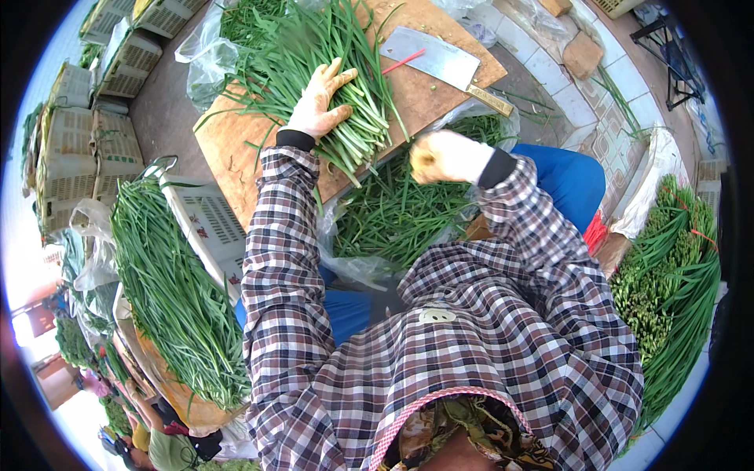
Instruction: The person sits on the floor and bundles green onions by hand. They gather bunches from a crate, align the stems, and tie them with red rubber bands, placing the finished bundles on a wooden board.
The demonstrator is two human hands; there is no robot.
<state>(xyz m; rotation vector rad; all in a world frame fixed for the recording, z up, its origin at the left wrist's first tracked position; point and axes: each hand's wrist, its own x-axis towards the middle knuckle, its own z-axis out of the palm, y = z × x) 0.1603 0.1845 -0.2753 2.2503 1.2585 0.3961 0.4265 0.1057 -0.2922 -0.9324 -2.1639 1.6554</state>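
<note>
My left hand (pixel 321 100), in a pale glove with yellowed fingers, lies with its fingers spread on a heap of green leafy stalks (pixel 359 118), perhaps garlic chives, on a wooden board (pixel 218 135). Gloved as well, my right hand (pixel 439 158) is curled beside the board's near edge, above the loose greens (pixel 400 218) in a clear plastic bag; whether it grips anything is hidden. A cleaver (pixel 433 56) lies flat on the board to the right of the heap, with a red tie (pixel 403 60) across its blade.
A long pile of green stalks (pixel 171 282) stands at my left by a white plastic crate (pixel 206 218). Bundled flowering stalks (pixel 665 282) lie at the right, near red ties (pixel 596 231). Stacked crates (pixel 70 153) stand far left. Another person (pixel 168 447) is at lower left.
</note>
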